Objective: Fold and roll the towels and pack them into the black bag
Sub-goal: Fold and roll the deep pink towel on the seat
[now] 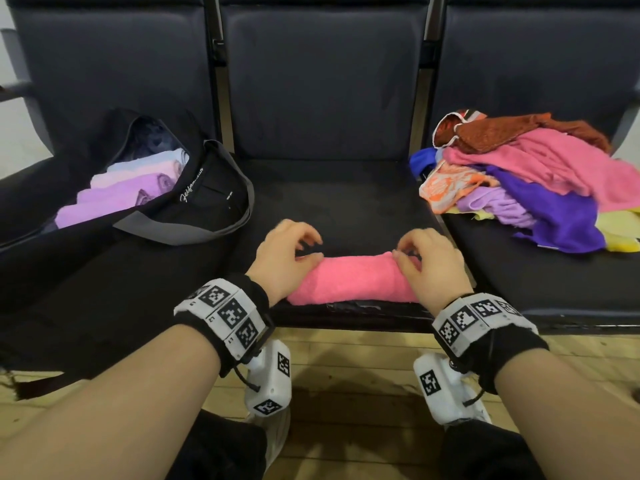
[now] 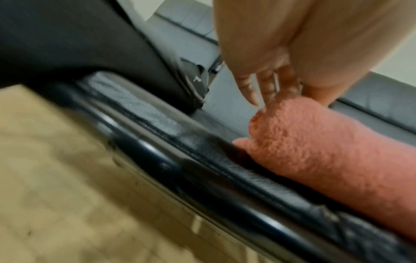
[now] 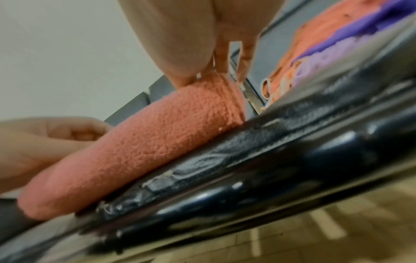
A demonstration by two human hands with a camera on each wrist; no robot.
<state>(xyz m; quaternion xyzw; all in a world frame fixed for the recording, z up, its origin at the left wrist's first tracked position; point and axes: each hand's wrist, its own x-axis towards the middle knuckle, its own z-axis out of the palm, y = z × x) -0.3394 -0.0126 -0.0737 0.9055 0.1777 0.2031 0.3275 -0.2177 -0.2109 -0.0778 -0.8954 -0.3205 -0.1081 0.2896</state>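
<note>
right of the black bag (image 1: 207, 199), both the left hand (image 1: 282, 258) and right hand (image 1: 427, 263) pinch the rolled pink towel (image 1: 349, 280); soft, light, likely to unroll, so grip mid-roll.

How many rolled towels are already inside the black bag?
3 can be seen in the black bag: a purple roll nearest its front, a pale pink roll behind it, and a light blue roll farthest back. More may be hidden deeper inside.
</note>
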